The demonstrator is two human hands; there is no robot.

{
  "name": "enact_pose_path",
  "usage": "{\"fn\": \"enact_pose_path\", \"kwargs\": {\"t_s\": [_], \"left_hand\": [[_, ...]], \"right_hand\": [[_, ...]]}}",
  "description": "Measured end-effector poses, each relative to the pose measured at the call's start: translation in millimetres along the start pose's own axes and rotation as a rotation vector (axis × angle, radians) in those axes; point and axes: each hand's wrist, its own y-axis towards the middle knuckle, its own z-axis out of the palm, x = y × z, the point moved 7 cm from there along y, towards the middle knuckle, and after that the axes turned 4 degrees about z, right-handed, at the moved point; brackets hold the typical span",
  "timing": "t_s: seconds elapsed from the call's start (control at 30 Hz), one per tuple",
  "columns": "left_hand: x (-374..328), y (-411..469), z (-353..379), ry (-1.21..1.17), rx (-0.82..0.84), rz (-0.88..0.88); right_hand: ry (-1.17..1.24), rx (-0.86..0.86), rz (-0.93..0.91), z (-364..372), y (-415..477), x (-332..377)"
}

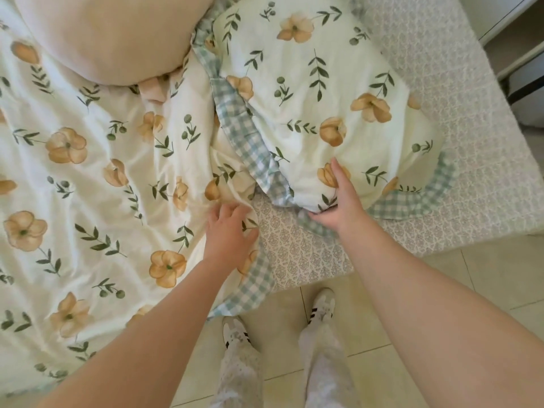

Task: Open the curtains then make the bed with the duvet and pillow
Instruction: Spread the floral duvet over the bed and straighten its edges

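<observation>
A floral pillow (318, 92) with a blue gingham frill lies on the bed's right part. My right hand (338, 201) grips its near corner, thumb on top and fingers under the edge. A floral duvet (97, 178) with the same gingham border covers the left of the bed. My left hand (228, 231) rests on the duvet's upper edge with fingers curled into the fabric; whether it pinches a fold is unclear. A plain beige pillow (114, 33) lies at the top left, partly on the duvet.
The patterned grey mattress sheet (294, 251) shows between duvet and pillow and at the right (459, 113). I stand on a pale tiled floor (382, 319) at the bedside, in white shoes. Furniture edges sit at the top right (518, 54).
</observation>
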Motion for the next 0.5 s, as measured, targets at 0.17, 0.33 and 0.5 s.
{"fn": "enact_pose_path", "kwargs": {"t_s": [0.17, 0.33, 0.5], "left_hand": [[-47, 35, -15, -0.229, -0.099, 0.026], [-91, 84, -9, -1.107, -0.02, -0.531], [-141, 122, -23, -1.399, -0.095, -0.698]], "right_hand": [[0.087, 0.134, 0.06, 7, 13, 14], [0.043, 0.236, 0.091, 8, 6, 49], [-0.04, 0.333, 0.094, -2, -15, 101]]}}
